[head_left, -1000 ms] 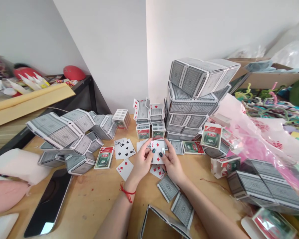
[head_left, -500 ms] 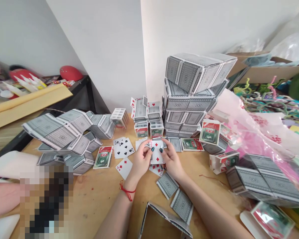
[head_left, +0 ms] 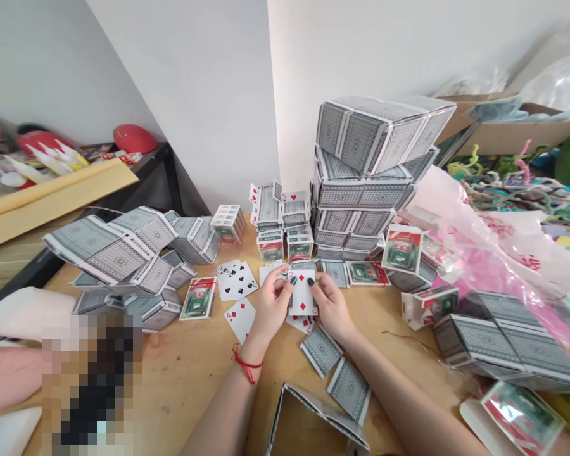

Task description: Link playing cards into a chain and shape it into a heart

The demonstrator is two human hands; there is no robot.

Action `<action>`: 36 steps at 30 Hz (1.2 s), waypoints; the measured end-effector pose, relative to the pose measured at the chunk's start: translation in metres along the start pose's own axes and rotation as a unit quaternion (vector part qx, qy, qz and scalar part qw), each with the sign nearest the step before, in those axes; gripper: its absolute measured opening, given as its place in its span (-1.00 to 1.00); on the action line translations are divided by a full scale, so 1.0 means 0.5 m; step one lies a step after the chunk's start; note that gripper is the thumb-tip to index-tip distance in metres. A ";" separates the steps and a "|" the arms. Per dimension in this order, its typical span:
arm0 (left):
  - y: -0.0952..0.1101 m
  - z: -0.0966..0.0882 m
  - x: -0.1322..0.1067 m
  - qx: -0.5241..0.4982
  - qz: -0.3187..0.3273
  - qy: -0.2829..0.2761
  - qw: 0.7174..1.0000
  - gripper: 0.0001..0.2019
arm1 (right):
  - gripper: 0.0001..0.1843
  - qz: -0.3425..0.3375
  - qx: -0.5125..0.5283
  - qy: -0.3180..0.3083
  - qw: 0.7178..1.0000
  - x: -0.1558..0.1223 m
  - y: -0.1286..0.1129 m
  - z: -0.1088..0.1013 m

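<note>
Between my two hands is a playing card, a two of diamonds [head_left: 302,297], face toward me. My left hand [head_left: 274,301] pinches its left edge, thumb on the face. On the opposite edge, my right hand [head_left: 331,303] grips it the same way. Whether other cards lie behind it I cannot tell. Below the hands, a partly covered diamond card [head_left: 300,323] lies on the table. A four of diamonds [head_left: 240,318] and some spade cards [head_left: 237,280] lie left of my left hand. Two face-down grey cards [head_left: 321,350] rest beneath my right forearm.
A tall stack of card-built boxes [head_left: 356,183] stands behind my right hand. More card structures [head_left: 123,253] sit at left, near a person's arm [head_left: 12,377]. An open card frame [head_left: 318,421] is at the front edge. Card packs [head_left: 198,298] and pink plastic [head_left: 479,221] lie around.
The two of diamonds now stands a little more upright between my hands, with its face more fully visible. Both hands keep their hold; the view has shifted slightly.
</note>
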State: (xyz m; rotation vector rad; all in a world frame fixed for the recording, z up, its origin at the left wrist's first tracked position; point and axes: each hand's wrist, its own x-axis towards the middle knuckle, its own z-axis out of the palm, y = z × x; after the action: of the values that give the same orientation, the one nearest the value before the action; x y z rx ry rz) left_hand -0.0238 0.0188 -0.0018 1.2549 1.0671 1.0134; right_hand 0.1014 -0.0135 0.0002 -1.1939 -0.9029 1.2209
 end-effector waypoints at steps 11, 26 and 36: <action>-0.006 0.007 -0.001 0.049 0.018 0.028 0.998 -0.83 | -0.68 -0.007 0.019 0.016 1.000 0.004 0.007 -0.005; 0.002 0.018 -0.006 0.014 0.003 0.020 1.000 -0.78 | -0.74 0.028 0.031 0.022 0.999 0.006 -0.010 -0.010; 0.009 0.017 -0.008 0.075 0.038 0.018 0.996 -0.62 | -0.71 0.036 0.041 0.000 0.999 0.006 0.004 -0.010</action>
State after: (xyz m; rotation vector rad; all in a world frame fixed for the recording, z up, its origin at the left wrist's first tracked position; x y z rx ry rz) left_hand -0.0161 0.0134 0.0032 1.4115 1.1474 1.0320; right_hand 0.1062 -0.0118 -0.0027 -1.1702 -0.8082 1.3028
